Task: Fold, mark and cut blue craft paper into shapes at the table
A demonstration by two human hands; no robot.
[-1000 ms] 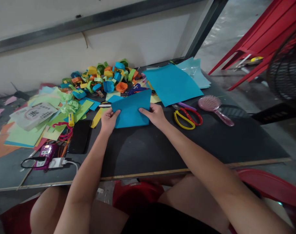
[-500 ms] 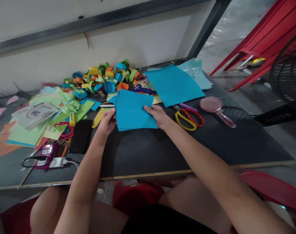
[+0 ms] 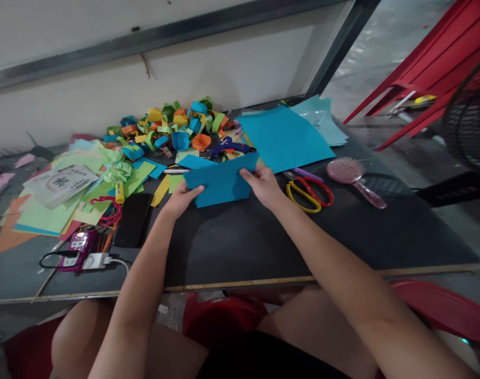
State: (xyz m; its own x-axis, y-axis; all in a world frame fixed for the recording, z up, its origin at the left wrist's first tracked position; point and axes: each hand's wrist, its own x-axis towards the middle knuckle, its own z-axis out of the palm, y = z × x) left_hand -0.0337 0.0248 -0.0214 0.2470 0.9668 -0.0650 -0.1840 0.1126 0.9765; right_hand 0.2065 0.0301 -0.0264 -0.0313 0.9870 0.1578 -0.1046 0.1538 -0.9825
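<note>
Blue paper sheets are held between both hands over the middle of the dark table, tipped up so that they look shorter from here. My left hand grips the left edge, its thumb on the near face. At the right edge, my right hand pinches the paper with thumb in front and fingers behind. Just beyond lies a dark blue glue gun, partly covered by the paper. A larger blue sheet lies behind my right hand, and scissors with red and yellow handles rest to its right.
Folded paper pieces are heaped along the wall. Loose coloured sheets, a glue stick, a black phone and a purple device lie left. A pink hairbrush lies right; a fan stands beyond the table's end.
The blue sheets have been tilted from lying nearly flat to standing more upright. My left thumb has moved onto their near face. The camera view has shifted slightly.
</note>
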